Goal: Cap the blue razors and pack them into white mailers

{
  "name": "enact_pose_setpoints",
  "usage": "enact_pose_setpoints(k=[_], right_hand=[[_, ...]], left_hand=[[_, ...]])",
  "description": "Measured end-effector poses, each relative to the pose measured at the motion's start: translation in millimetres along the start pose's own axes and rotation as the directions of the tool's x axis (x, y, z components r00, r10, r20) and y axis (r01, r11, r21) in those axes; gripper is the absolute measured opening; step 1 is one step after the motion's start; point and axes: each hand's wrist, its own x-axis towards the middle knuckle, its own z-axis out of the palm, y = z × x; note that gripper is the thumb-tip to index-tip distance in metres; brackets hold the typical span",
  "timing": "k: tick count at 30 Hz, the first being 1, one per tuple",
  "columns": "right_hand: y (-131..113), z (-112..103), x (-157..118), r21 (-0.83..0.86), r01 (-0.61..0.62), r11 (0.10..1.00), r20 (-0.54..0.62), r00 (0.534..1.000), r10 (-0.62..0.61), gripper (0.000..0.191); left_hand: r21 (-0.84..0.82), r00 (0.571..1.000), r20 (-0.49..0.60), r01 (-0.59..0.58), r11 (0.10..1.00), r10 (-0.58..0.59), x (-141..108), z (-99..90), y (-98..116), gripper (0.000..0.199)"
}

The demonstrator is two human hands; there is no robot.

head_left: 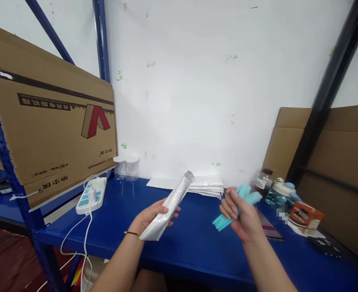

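My left hand [154, 215] is closed round a long, narrow clear plastic bag [172, 205] with something whitish inside. The bag slants up and to the right, its grey end uppermost. A bundle of thin teal strips [223, 222] is gripped in the fist of my right hand [241, 213], poking out above and below the fingers. What the strips are made of I cannot tell. Both hands are held above the blue table [191, 251], apart from each other. Behind the bag lies a stack of white sheets [208, 187] against the wall.
At the left, a power strip [91, 196] with white cables sits beside a large cardboard box [60, 134]. Two clear jars [132, 169] stand behind it. Rightward are a brown bottle [263, 181], a teal-tinted bottle [281, 191], an orange-brown box [305, 218] and a dark flat tablet-like object [270, 227].
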Motion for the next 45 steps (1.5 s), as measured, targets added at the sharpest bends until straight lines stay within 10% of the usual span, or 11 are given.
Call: enact_pose_setpoints(k=[6, 12, 26, 35, 45], right_hand=[[-44.9, 27.7, 30.4, -0.056, 0.110, 0.992, 0.022, 0.994, -0.109, 0.020], [-47.7, 22.7, 41.1, -0.075, 0.101, 0.992, -0.013, 0.995, -0.102, 0.023], [-32.3, 37.2, 23.6, -0.435, -0.178, 0.883, 0.217, 0.931, 0.295, 0.036], [-31.5, 28.0, 29.8, -0.449, -0.163, 0.879, 0.098, 0.968, 0.230, 0.041], [-29.1, 1.4, 26.7, -0.777, 0.089, 0.624, 0.185, 0.979, 0.091, 0.036]], left_hand=[[-0.373, 0.878, 0.477, 0.239, 0.896, -0.036, 3.2, 50.1, -28.6, 0.065], [-0.359, 0.767, 0.642, 0.296, 0.885, 0.004, 12.1, 58.2, -50.5, 0.072], [-0.569, 0.774, 0.625, 0.360, 0.740, 0.104, 15.5, 82.0, -56.7, 0.069], [-0.679, 0.809, 0.575, 0.390, 0.622, 0.121, 22.0, 89.7, -77.9, 0.079], [-0.689, 0.845, 0.531, 0.383, 0.616, 0.069, 18.7, 93.6, -53.9, 0.076]])
